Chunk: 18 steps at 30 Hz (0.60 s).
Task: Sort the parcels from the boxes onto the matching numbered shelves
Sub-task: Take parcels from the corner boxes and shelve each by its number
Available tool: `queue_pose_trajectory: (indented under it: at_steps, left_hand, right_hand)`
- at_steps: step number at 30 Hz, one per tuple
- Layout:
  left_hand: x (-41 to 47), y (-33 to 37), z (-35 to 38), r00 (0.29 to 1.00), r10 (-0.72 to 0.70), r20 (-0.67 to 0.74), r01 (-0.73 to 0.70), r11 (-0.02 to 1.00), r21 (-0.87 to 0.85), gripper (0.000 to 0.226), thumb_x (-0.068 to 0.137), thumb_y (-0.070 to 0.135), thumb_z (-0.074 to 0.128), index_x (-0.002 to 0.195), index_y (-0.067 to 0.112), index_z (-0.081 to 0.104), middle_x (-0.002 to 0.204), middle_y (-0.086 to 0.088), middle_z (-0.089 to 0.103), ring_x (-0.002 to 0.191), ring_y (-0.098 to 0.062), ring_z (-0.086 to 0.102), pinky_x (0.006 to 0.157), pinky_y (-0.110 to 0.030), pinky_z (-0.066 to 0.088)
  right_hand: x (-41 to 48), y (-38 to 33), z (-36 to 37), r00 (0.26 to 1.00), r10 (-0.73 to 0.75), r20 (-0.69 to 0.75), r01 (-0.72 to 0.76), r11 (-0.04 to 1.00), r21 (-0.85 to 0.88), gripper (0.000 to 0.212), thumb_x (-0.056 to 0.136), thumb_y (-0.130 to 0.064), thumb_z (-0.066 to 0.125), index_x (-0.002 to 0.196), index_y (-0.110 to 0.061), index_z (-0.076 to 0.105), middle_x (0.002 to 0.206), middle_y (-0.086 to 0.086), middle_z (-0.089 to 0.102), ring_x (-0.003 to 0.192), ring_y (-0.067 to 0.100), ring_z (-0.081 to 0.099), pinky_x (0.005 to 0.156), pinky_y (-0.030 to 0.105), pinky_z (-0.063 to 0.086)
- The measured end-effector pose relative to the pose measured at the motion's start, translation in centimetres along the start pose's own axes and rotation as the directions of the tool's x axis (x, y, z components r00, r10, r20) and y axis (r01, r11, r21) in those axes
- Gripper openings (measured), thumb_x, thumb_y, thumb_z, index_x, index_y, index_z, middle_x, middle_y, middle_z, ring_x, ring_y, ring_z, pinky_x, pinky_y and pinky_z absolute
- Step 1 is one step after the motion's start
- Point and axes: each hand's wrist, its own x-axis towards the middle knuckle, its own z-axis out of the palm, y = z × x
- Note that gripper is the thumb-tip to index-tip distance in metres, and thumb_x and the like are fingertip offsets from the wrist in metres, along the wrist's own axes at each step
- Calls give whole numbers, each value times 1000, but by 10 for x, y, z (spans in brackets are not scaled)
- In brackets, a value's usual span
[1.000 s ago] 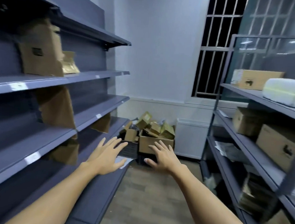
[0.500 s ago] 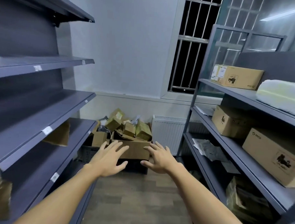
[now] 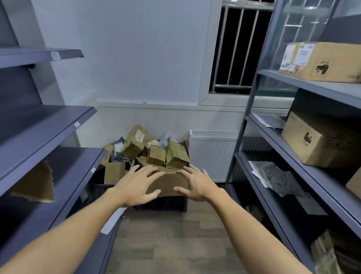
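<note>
An open cardboard box (image 3: 169, 183) heaped with brown parcels (image 3: 175, 157) stands on a dark crate (image 3: 162, 203) against the far wall. A smaller box (image 3: 114, 172) sits to its left. My left hand (image 3: 139, 186) and my right hand (image 3: 196, 184) are stretched out in front of the big box, palms down, fingers spread, holding nothing. Grey shelves (image 3: 58, 129) with small white labels (image 3: 93, 170) run along the left; a brown parcel (image 3: 37, 184) lies on a lower one.
A grey rack (image 3: 314, 84) on the right carries large cardboard boxes (image 3: 327, 60), papers and wrapped packets (image 3: 277, 178). A white radiator (image 3: 212, 152) stands under the barred window (image 3: 239, 46). A narrow wood-floor aisle (image 3: 170, 244) runs between the two shelf units.
The view has moved forward along the aisle toward the parcel pile, which now looks larger. Both hands stay extended and open, now closer to the big box.
</note>
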Motion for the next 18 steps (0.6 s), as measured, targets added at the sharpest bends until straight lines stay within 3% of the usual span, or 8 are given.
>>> queue_pose_trajectory:
  at_steps: [7,18]
  left_hand:
    - [115,-61,21,1000,20,7,-20,1000,-23,81,86,70,9,158,32,20,163,-1,26,151,-18,18,122,-46,17]
    - [253,-196,116,998,58,39,-52,990,-130,76,90,66,18,157,31,24,163,-3,26,151,-21,21,121,-47,21]
  right_hand:
    - [119,63,2,998,-27,61,27,1000,1,74,98,-65,41,157,-24,26,165,5,22,154,23,9,119,52,16]
    - [313,103,42,992,5,129,-12,999,53,73,97,-62,45,155,-21,30,163,7,25,154,25,10,120,54,19]
